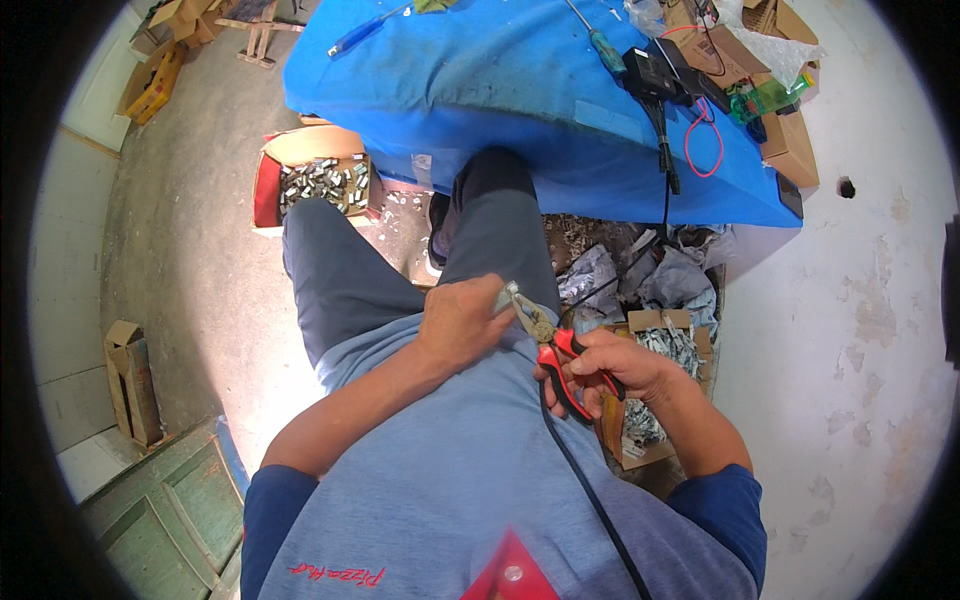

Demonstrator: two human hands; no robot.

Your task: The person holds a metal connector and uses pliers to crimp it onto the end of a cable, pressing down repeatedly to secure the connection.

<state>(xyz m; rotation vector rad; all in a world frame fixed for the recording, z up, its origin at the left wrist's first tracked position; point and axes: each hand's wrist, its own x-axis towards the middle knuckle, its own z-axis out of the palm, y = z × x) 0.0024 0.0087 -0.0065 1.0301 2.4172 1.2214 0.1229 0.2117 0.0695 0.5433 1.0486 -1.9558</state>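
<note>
Above my lap, my left hand (457,322) is closed with its fingers around a small shiny metal piece (507,298), most of which the fingers hide. My right hand (618,368) grips a pair of pliers (567,383) with red and black handles. The handles are spread somewhat apart in the palm. The pliers' metal jaws point up and left, and their tips meet or nearly meet the metal piece; whether they clamp it, I cannot tell. A black cable (588,478) runs down over my shirt from beside the right hand.
A blue-covered table (480,85) stands ahead, bearing screwdrivers (356,36), a black power adapter (650,72) and a green bottle (775,97). An open carton (267,190) of small metal parts sits by my knee. Another carton (648,458) of metal strips stands at right, near crumpled plastic bags (672,277).
</note>
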